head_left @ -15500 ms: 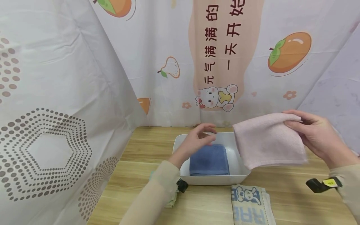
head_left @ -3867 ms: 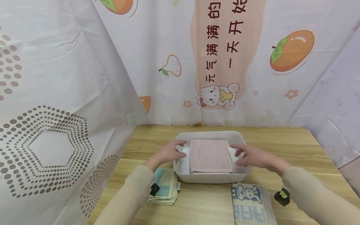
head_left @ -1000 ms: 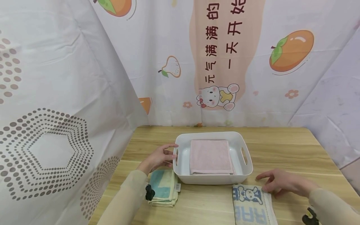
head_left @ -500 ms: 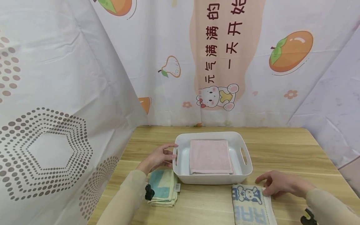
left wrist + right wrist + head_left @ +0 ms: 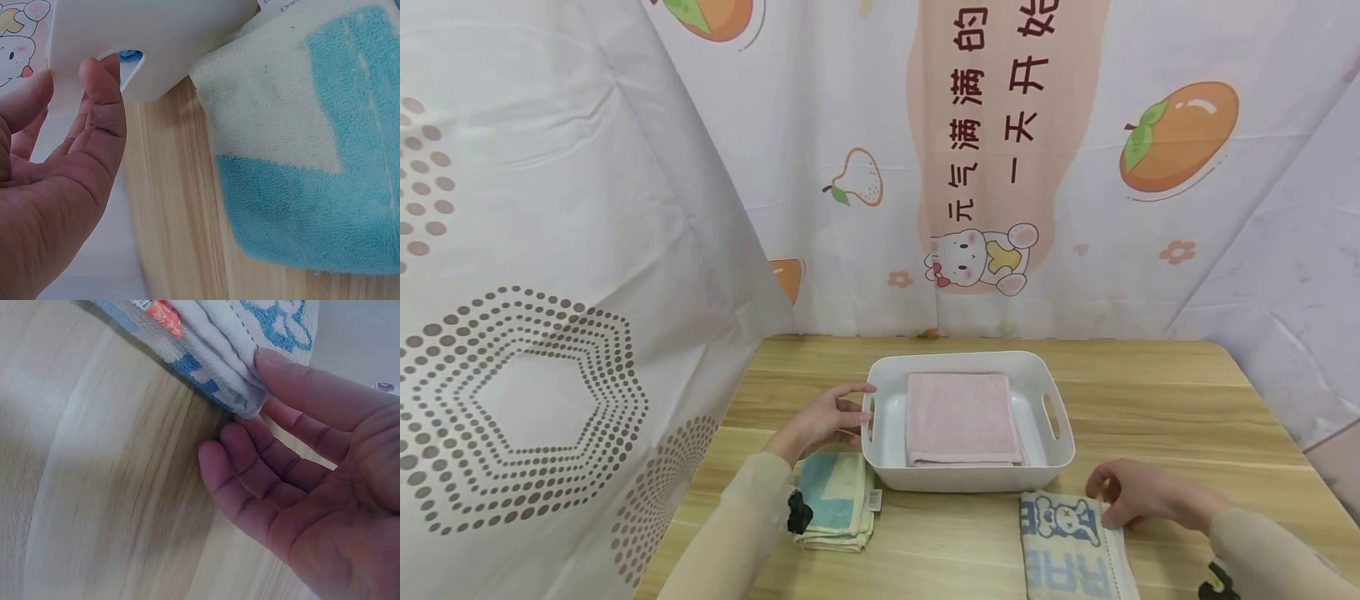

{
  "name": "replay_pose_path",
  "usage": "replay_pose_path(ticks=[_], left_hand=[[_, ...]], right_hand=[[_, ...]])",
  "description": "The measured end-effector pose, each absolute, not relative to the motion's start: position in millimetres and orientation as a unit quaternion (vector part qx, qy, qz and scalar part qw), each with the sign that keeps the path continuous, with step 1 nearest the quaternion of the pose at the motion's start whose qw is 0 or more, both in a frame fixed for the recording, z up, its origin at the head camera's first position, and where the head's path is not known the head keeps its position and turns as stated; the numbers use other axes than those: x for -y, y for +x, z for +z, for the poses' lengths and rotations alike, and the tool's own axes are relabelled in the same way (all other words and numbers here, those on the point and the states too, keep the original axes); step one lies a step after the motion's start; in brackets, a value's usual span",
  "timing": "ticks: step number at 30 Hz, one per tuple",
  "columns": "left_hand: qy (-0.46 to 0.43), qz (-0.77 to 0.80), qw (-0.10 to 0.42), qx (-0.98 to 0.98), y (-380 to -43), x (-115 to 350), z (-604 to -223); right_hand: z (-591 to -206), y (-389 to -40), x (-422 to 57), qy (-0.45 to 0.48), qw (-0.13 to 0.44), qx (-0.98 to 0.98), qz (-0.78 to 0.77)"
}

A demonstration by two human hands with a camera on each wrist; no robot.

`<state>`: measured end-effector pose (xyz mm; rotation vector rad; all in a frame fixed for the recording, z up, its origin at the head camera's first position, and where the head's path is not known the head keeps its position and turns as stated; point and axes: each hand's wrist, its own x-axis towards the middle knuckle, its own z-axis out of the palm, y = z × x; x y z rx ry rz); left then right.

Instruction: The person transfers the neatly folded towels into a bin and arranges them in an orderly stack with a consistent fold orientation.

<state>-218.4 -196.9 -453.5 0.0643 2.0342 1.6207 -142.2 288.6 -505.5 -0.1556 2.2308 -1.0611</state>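
Note:
My left hand [image 5: 827, 419] is at the left wall of a white plastic basket [image 5: 966, 477], its thumb and fingers holding the wall by the rim and handle hole. Inside the basket lies a folded pink towel [image 5: 961, 417]; something blue shows through the handle hole in the left wrist view. My right hand [image 5: 1146, 493] pinches the right edge of a folded cream towel [image 5: 1067, 542] with blue letters and a cartoon figure. In the right wrist view the thumb lies on the towel's folded layers, the index finger partly hidden beneath, other fingers curled below.
A folded cream and turquoise towel [image 5: 835, 504] with a white tag lies left of the basket, near my left wrist. The wooden table [image 5: 1157, 400] backs onto a printed curtain [image 5: 865, 275]. Another curtain [image 5: 550, 250] hangs along the left side.
The pink towel, in my right hand at first, lies in the basket. My right hand moved to the blue-lettered towel and its fingers have drawn in at the edge; the left moved to the basket's wall.

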Motion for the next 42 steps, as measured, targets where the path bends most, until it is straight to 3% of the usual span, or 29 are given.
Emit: replay_pose_path(ticks=[35,42], left_hand=[[0.018,0.603,0.272,-0.75,-220,196,-454],[0.022,0.604,0.271,-0.749,-219,196,-454]], right_hand=[[-505,-136,-298,-0.135,0.347,-0.835,-0.406],[-504,-140,-302,-0.151,0.325,-0.845,-0.397]])
